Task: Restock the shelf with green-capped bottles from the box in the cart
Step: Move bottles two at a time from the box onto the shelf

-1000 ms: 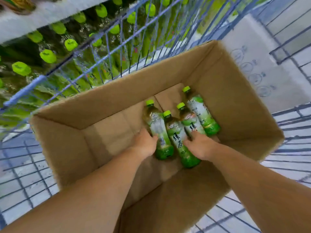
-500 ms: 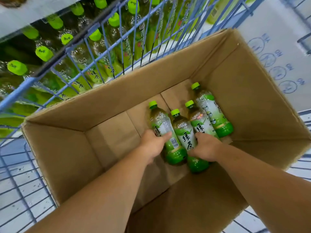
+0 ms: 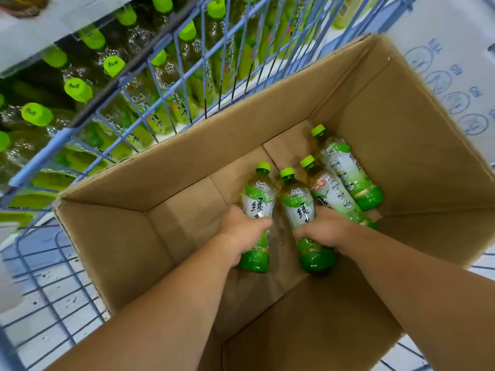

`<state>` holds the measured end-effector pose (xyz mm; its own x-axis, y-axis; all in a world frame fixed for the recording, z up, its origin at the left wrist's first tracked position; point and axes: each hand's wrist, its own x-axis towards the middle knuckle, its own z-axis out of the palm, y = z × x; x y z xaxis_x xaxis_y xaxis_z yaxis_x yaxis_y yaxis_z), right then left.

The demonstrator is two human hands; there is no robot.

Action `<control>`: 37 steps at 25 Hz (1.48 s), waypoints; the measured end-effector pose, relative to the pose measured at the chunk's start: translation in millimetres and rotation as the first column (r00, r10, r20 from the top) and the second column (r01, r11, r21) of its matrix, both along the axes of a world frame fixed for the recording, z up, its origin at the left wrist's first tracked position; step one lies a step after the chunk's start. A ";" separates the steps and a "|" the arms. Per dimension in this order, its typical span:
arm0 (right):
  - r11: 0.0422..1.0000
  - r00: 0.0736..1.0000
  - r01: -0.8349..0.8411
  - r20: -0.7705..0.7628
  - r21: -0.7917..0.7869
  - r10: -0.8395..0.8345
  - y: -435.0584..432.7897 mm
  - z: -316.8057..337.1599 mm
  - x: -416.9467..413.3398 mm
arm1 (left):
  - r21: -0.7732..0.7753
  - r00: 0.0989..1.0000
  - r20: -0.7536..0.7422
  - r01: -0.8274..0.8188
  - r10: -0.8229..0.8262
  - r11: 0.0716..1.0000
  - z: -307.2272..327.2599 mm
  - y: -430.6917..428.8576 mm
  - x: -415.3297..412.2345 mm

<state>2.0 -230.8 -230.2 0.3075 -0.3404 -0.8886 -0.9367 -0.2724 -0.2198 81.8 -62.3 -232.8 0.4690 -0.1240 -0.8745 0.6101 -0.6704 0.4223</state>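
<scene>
Both arms stretched down; left hand (image 3: 241, 231) grips leftmost bottle (image 3: 258, 203); right hand (image 3: 325, 230) grips second bottle (image 3: 297, 207).

This is a shop. Up and to the left of the left hand (image 3: 242, 231) and the right hand (image 3: 325, 231), a shelf (image 3: 53, 28) is packed with rows of green-capped bottles (image 3: 77, 89), all the same. Both hands reach into a cardboard box (image 3: 187, 156) inside a blue wire cart (image 3: 64, 135).
</scene>
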 end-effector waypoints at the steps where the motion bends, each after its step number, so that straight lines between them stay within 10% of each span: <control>1: 0.996 0.996 0.086 0.026 0.014 -0.086 3.9 4.0 -0.4 | 0.000 1.000 0.013 -0.009 0.009 1.000 5.0 -0.5 2.6; 16: 0.880 0.840 0.461 0.263 0.117 -0.475 68.3 177.0 -28.0 | -0.099 0.978 0.185 0.114 -0.094 0.989 179.2 68.7 20.9; 37: 0.912 0.673 0.410 0.668 0.020 -0.318 216.2 444.6 -53.2 | -0.376 0.903 0.425 0.110 0.066 0.920 427.7 210.4 -1.7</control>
